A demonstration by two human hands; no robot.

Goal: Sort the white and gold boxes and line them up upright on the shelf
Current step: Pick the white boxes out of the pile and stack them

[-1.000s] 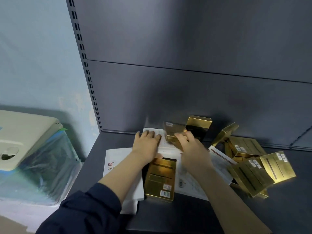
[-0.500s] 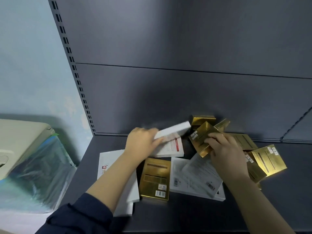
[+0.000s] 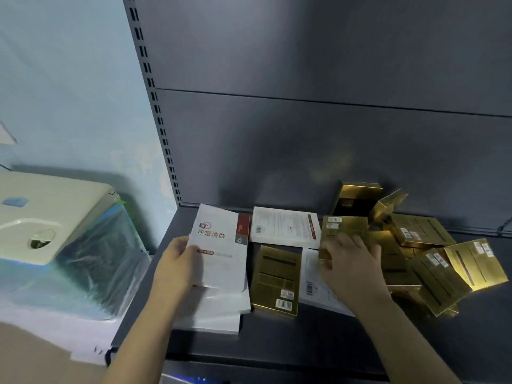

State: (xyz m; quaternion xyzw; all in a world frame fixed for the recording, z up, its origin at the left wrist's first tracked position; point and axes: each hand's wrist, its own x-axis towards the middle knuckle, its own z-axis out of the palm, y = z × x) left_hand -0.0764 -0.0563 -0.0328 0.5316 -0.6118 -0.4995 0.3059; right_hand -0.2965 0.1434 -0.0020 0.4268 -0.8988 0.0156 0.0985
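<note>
At the left end of the shelf (image 3: 277,342) a stack of flat boxes (image 3: 213,320) is laid, and over it the left-hand box (image 3: 221,245) is held at its left edge by the left hand (image 3: 177,267). Right of the stack a middle box (image 3: 277,281) is laid flat, with a rear box (image 3: 285,227) behind it near the back panel (image 3: 332,148) and a covered box (image 3: 311,281) to its right under the right hand (image 3: 352,267), by which the right-hand box (image 3: 345,227) is gripped. Farther right a heap of boxes (image 3: 432,273) is piled, an upright box (image 3: 357,198) is stood behind it against the back panel, and a wrapped appliance (image 3: 55,217) is set left of the shelf.
</note>
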